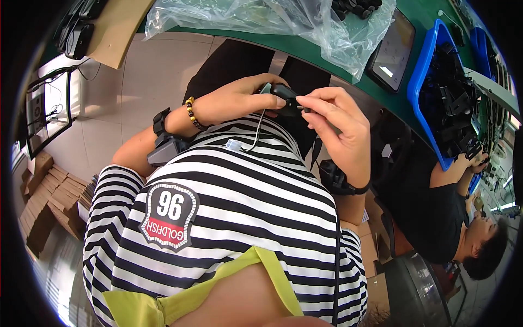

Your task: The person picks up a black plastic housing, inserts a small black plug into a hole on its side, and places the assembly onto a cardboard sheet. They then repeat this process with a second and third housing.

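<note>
I wear a black-and-white striped shirt (245, 218) with a lime collar (245, 260), a beaded bracelet (192, 112) and black wrist straps (159, 122).

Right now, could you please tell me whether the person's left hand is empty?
No, the left hand holds a black part between thumb and fingers.

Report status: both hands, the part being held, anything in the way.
Left hand gripping black device. Right hand at its right side, contact unclear. Thin cable with pale connector trailing over striped shirt; no obstruction seen.
</note>
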The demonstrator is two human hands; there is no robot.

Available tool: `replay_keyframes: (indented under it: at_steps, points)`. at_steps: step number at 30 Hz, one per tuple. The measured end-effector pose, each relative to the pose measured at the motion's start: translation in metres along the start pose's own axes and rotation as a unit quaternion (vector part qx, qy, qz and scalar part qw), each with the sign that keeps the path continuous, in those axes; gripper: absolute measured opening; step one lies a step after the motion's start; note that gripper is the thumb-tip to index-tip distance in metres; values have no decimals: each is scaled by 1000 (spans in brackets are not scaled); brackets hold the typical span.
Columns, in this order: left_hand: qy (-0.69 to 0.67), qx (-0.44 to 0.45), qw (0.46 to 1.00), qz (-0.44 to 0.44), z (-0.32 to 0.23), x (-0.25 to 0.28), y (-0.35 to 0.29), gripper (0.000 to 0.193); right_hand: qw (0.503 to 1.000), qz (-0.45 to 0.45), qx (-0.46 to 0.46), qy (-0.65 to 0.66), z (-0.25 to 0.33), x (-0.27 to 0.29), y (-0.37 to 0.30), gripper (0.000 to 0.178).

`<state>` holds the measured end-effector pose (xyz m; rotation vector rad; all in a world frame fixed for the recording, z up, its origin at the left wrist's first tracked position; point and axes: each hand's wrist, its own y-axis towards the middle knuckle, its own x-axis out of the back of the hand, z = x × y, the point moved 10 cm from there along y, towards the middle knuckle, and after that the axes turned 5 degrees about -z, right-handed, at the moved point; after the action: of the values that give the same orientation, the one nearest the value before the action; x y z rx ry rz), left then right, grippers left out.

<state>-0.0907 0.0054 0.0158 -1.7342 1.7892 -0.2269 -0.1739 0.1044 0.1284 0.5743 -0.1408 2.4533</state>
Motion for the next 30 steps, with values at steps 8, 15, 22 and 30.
replay_keyframes:
  at_steps: [8, 15, 22, 30]
  points:
    - [45, 0, 999, 11, 14, -5, 3, 42, 985, -10, 100, -141, 1, -16, -7, 20]
    - [93, 10, 995, 22, 20, -4, 3, 42, 980, 15, 121, -160, 5, -25, -10, 22]
    - [130, -6, 991, 22, 16, -6, 4, 42, 971, -10, 133, -198, 6, -27, -14, 22]
    - [195, -51, 980, -7, 7, -4, 4, 40, 919, 27, 162, -358, 6, -37, -26, 23]
